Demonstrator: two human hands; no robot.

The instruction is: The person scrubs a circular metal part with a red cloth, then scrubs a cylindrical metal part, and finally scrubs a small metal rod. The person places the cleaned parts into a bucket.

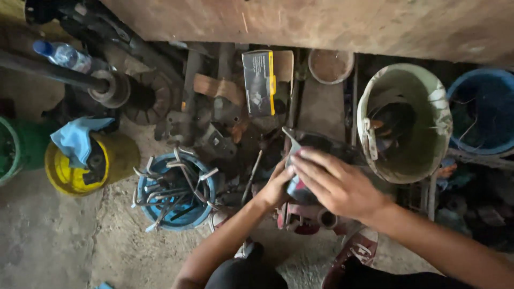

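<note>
Both my hands meet over a grey metal part (293,145) in the middle of the floor clutter. My left hand (277,186) grips it from below and the left. My right hand (336,183) lies flat over its top and right side, fingers pointing left. Most of the part is hidden under my hands; a pointed grey edge sticks up beyond my fingertips. A reddish metal piece with a short tube (313,218) sits just beneath my hands. My shoe (357,252) shows at the bottom.
A blue tub of several wrenches and rods (174,191) stands to the left. Farther left are a yellow can with a blue rag (80,155) and a green container (16,147). A dirty pale bucket (406,120) and blue bucket (484,109) stand right. A box (259,81) and plastic bottle (63,54) lie behind.
</note>
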